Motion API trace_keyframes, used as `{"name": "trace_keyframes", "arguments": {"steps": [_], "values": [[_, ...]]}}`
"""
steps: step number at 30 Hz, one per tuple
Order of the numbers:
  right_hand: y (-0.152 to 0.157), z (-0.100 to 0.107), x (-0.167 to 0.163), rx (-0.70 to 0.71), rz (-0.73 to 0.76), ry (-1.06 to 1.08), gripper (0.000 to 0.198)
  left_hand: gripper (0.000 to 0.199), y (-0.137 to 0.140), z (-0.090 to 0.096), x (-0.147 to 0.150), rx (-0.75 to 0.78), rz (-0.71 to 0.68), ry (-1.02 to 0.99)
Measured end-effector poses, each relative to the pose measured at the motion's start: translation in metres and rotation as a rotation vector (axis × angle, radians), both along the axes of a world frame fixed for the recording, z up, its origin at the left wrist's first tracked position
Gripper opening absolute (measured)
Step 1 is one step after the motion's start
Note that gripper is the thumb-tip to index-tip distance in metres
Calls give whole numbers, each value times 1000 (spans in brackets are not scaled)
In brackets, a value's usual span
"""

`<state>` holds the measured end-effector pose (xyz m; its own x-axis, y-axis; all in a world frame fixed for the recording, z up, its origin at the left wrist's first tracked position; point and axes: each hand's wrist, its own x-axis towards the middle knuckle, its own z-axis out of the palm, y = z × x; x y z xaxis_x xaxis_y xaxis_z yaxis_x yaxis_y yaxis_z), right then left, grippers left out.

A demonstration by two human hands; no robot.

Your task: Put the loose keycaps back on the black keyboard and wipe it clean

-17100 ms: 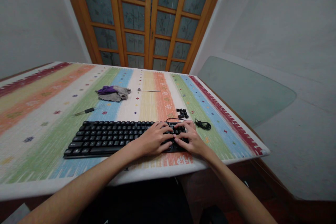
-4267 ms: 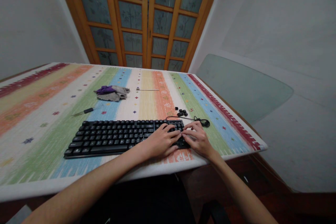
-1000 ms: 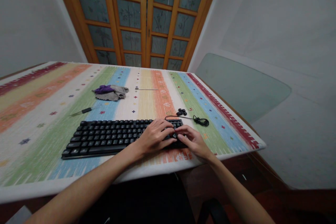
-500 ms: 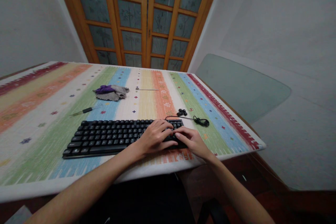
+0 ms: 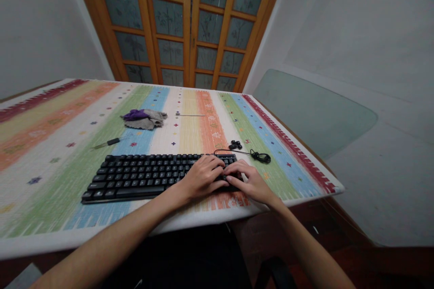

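A black keyboard (image 5: 135,176) lies along the near side of the table, its right end partly covered by both my hands. My left hand (image 5: 203,175) rests over that end, fingers stretched across the keys and the thumb apart from them. Facing it from the right, my right hand (image 5: 251,183) has its bent fingers and thumb brought close together at the number keys. Whatever is between those fingertips is too small and dark to name. Several loose black keycaps (image 5: 235,145) lie just behind the keyboard's right end.
A coiled black cable (image 5: 260,156) lies right of the keycaps. Farther left are a black-handled wire tool (image 5: 113,141) and a grey and purple cloth (image 5: 145,119). A thin rod (image 5: 191,115) lies beyond the keyboard. The striped tablecloth (image 5: 77,162) covers the table.
My right hand's fingers have shifted slightly, bending more, with the thumb a little lower. The left hand and keyboard are nearly unchanged.
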<state>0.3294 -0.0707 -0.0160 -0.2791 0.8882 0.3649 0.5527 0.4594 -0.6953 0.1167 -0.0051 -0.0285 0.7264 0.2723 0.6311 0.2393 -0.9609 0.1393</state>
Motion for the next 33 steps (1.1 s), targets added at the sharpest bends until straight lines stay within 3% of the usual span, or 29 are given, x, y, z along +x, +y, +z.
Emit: {"name": "trace_keyframes", "arguments": {"steps": [13, 21, 33], "values": [[2, -6, 3, 153, -23, -191, 12, 21, 1, 0, 3, -117, 11, 29], [-2, -2, 2, 249, 8, -294, 14, 10, -1, 2, -2, -133, -41, 18], [-2, -6, 1, 323, 1, -333, 14, 13, -1, 1, -3, -106, -58, 25]]}}
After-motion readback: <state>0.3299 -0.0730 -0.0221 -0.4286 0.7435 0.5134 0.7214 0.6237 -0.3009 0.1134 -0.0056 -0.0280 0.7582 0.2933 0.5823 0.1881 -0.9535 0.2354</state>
